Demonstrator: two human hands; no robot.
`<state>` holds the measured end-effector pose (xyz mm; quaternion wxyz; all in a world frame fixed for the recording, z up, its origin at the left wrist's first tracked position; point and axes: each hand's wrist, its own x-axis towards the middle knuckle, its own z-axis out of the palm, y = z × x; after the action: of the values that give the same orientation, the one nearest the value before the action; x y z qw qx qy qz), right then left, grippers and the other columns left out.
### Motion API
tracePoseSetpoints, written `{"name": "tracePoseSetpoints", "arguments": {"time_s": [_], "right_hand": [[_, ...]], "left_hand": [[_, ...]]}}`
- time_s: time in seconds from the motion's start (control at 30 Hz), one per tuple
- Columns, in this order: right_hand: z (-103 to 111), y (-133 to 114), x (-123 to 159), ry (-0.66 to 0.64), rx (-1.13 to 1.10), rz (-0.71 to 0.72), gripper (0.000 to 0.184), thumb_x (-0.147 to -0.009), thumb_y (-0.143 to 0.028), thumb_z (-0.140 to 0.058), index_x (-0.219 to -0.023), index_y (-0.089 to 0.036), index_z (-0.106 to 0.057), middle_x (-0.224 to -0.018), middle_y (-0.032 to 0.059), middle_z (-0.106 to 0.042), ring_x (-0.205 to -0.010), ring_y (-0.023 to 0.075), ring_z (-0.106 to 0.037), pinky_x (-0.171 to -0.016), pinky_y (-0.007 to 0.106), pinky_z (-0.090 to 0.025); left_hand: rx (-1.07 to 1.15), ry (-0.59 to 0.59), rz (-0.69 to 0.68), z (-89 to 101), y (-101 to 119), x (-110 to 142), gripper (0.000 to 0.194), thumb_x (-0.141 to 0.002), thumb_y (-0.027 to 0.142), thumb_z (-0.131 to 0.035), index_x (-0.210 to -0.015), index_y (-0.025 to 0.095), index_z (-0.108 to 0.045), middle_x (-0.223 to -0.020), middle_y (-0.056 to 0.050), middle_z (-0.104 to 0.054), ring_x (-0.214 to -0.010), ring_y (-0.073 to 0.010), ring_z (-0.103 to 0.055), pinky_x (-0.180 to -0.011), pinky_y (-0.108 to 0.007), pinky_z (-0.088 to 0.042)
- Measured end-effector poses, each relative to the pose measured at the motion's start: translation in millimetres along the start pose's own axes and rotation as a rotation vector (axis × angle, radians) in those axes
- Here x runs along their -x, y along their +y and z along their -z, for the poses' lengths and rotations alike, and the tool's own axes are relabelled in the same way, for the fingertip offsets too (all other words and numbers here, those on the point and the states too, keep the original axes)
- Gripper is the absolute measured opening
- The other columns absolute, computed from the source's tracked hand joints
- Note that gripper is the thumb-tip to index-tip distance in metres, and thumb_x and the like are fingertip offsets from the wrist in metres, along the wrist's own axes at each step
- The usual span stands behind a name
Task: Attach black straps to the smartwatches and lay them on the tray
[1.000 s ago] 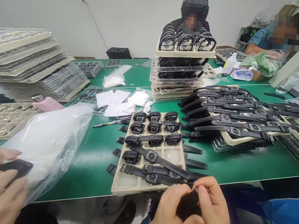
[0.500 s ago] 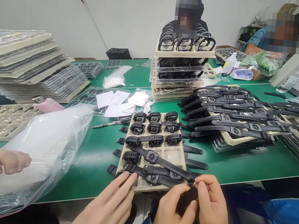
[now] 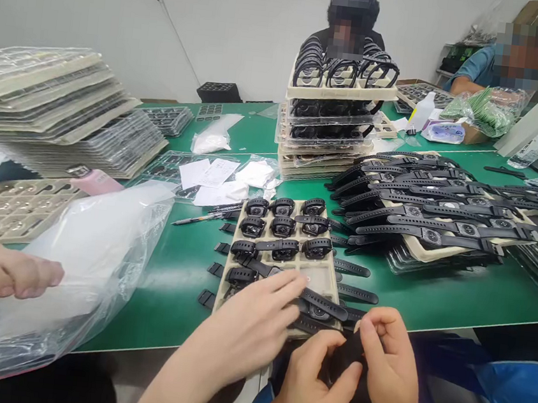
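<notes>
Left hand (image 3: 315, 379): bent fingers are gripping a dark item (image 3: 350, 352). Right hand (image 3: 390, 362): thumb and fingertips are pinching the same dark item. Item: is showing black, mostly covered, its form unclear; is sitting between both hands, near the worktop (image 3: 437, 293) edge and a tray (image 3: 321, 275) of watches (image 3: 286, 249).

Has on the bench (image 3: 179, 259) a smartwatch tray (image 3: 323, 276), with plastic bag (image 3: 97, 235) to its left, smartwatch pile (image 3: 413, 211) right, tray stack (image 3: 331, 95) behind.

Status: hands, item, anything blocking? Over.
Left hand and right hand gripping dark item, identity unclear. Watch tray beyond, partly hidden by co-worker's hand.
</notes>
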<state>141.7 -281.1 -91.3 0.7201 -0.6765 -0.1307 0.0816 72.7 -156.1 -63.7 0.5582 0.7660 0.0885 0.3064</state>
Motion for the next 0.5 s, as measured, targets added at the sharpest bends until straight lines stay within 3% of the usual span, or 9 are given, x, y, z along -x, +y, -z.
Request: {"name": "tracePoseSetpoints", "arguments": {"time_s": [0.07, 0.17, 0.23, 0.3, 0.33, 0.37, 0.4, 0.5], "right_hand": [[-0.2, 0.8, -0.1, -0.056, -0.083, -0.014, 0.017, -0.108, -0.044, -0.063, -0.114, -0.028, -0.063, -0.086, -0.0012, -0.061, -0.071, 0.0126, -0.059, -0.067, 0.018, -0.055], [4.2, 4.3, 2.6, -0.155, -0.141, 0.046, 0.043, -0.109, -0.045, -0.059, -0.150, -0.037, -0.047, -0.100, 0.0004, -0.066, -0.079, 0.0145, -0.064, -0.076, 0.022, -0.060], [9.8, 9.3, 8.2, -0.192, -0.037, 0.105, 0.058, -0.108, -0.040, -0.061, -0.161, -0.038, -0.036, -0.109, 0.0025, -0.069, -0.090, 0.0165, -0.068, -0.084, 0.025, -0.061], [16.9, 15.9, 15.5, -0.254, 0.108, 0.093, 0.055, -0.110, -0.037, -0.057, -0.162, -0.035, -0.039, -0.107, 0.0032, -0.071, -0.091, 0.0170, -0.071, -0.085, 0.024, -0.061], [21.1, 19.5, 18.6, -0.277, 0.171, 0.074, 0.051, -0.111, -0.037, -0.054, -0.161, -0.033, -0.043, -0.105, 0.0035, -0.072, -0.090, 0.0174, -0.071, -0.083, 0.024, -0.061], [25.9, 23.1, 20.6, -0.268, 0.224, 0.061, 0.049, -0.111, -0.038, -0.054, -0.159, -0.031, -0.046, -0.106, 0.0043, -0.073, -0.091, 0.0183, -0.072, -0.084, 0.026, -0.061], [31.5, 26.8, 21.1, -0.218, 0.263, 0.048, 0.051, -0.109, -0.040, -0.057, -0.158, -0.030, -0.048, -0.110, 0.0058, -0.073, -0.094, 0.0198, -0.072, -0.086, 0.028, -0.061], [54.2, 38.0, 13.6, 0.060, 0.200, -0.023, 0.077, -0.093, -0.046, -0.078, -0.159, -0.027, -0.043, -0.129, 0.0121, -0.069, -0.102, 0.0250, -0.069, -0.084, 0.035, -0.062]], "left_hand": [[0.003, -0.001, 0.002, 6.0, 0.4, -8.9, 0.013, -0.093, 0.041, -0.075, -0.098, 0.030, -0.079, -0.071, -0.006, -0.067, -0.086, -0.0308, -0.070, -0.070, -0.039, -0.059], [0.009, -0.054, -0.008, 23.1, 5.0, -35.3, 0.009, -0.090, 0.033, -0.078, -0.083, 0.028, -0.078, -0.066, -0.006, -0.064, -0.085, -0.0303, -0.069, -0.074, -0.039, -0.058], [-0.039, -0.253, -0.044, 42.0, 12.9, -60.4, 0.020, -0.087, 0.023, -0.080, -0.069, 0.027, -0.073, -0.061, -0.004, -0.061, -0.083, -0.0293, -0.068, -0.076, -0.039, -0.056], [-0.183, -0.554, -0.107, 66.2, 24.0, -84.8, 0.032, -0.084, 0.010, -0.078, -0.058, 0.026, -0.067, -0.059, -0.004, -0.060, -0.082, -0.0282, -0.067, -0.080, -0.040, -0.053], [-0.242, -0.629, -0.117, 79.2, 29.7, -94.2, 0.035, -0.082, 0.005, -0.077, -0.056, 0.025, -0.065, -0.060, -0.003, -0.060, -0.083, -0.0278, -0.067, -0.083, -0.041, -0.052], [-0.239, -0.622, -0.103, 91.7, 34.8, -100.5, 0.036, -0.079, 0.002, -0.078, -0.055, 0.025, -0.064, -0.060, -0.003, -0.061, -0.084, -0.0273, -0.068, -0.085, -0.042, -0.052], [-0.180, -0.539, -0.062, 102.3, 38.6, -102.9, 0.034, -0.075, 0.002, -0.083, -0.056, 0.025, -0.065, -0.062, -0.002, -0.062, -0.085, -0.0267, -0.068, -0.086, -0.041, -0.053], [0.097, -0.163, 0.087, 110.1, 40.4, -84.1, 0.016, -0.077, 0.027, -0.093, -0.076, 0.025, -0.077, -0.076, -0.004, -0.068, -0.085, -0.0239, -0.070, -0.074, -0.034, -0.058]]}}
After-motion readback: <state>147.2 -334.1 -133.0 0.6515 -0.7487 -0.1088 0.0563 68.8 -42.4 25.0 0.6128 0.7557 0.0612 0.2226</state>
